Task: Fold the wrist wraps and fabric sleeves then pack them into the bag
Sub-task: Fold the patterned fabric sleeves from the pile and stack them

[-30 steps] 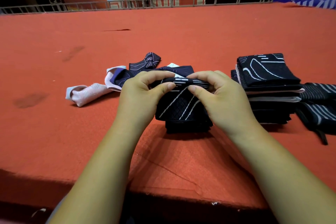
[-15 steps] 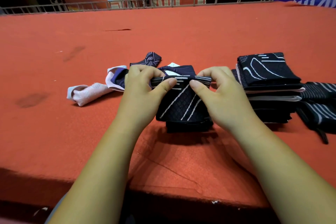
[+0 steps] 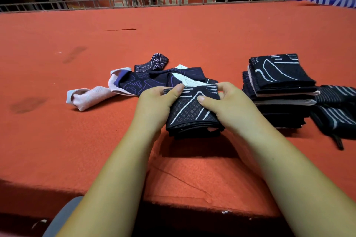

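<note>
A folded dark sleeve with white lines [image 3: 190, 111] lies on the red surface in front of me. My left hand [image 3: 156, 104] pinches its far left edge with the thumb on top. My right hand [image 3: 227, 106] grips its right side, thumb pressed on the top face. Behind it lie unfolded sleeves: a dark purple-patterned one [image 3: 146, 81] and a pale pink one [image 3: 90, 98]. To the right stands a stack of folded dark sleeves [image 3: 279, 86]. No bag is in view.
Dark striped wrist wraps [image 3: 335, 109] lie at the far right beside the stack, a strap end trailing toward me. The red-carpeted platform [image 3: 173, 34] stretches far back to a metal railing [image 3: 154, 0]. Its front edge [image 3: 115, 196] runs just below my forearms.
The folded-over top edge that both hands held raised has been laid down flat; my thumbs now sit on the sleeve's top face and the hands have moved slightly apart.
</note>
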Tool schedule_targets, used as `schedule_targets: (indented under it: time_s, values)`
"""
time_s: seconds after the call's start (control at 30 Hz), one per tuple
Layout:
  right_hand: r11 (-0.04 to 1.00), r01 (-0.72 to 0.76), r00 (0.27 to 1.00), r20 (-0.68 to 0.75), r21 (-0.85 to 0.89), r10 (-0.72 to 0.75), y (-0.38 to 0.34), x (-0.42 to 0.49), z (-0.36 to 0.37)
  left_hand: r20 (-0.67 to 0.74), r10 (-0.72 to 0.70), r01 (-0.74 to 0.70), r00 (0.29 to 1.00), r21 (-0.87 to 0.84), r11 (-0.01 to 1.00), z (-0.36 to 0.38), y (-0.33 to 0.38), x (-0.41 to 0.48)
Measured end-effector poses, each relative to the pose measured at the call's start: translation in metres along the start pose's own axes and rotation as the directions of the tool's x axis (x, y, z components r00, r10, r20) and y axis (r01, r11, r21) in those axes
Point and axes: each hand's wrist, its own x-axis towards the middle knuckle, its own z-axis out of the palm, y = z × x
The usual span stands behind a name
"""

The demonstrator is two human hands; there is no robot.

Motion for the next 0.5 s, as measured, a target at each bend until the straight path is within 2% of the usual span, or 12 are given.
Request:
schedule_targets:
  time_s: [0.1,0.13,0.2,0.27,0.37,0.5]
  values:
    - [0.997,0.064,0.994,-0.082,-0.046,-0.068,0.007,0.005,-0.001,0.173,-0.126,0.157,0.977,-0.182,0.971,0.002,0.004,-0.004]
    - [0.993,0.089,0.989,-0.113,-0.075,-0.098,0.009,0.007,-0.001,0.234,-0.162,0.202,0.959,-0.16,0.966,0.002,0.005,-0.005]
    - [0.99,0.112,0.98,-0.154,-0.088,-0.125,0.015,0.011,-0.001,0.291,-0.21,0.219,0.933,0.0,0.976,-0.002,0.005,-0.004]
    - [0.986,0.114,0.973,-0.187,-0.123,-0.136,0.018,0.015,-0.002,0.28,-0.202,0.178,0.939,0.11,0.978,-0.003,0.003,-0.004]
    - [0.983,0.087,0.979,-0.17,-0.164,-0.115,0.016,0.014,-0.004,0.192,-0.123,0.116,0.974,0.052,0.992,0.005,-0.005,-0.001]
    - [0.931,0.108,0.98,-0.123,-0.349,-0.159,0.017,0.015,-0.008,0.044,-0.069,0.066,0.997,0.054,0.996,0.017,-0.017,0.006]
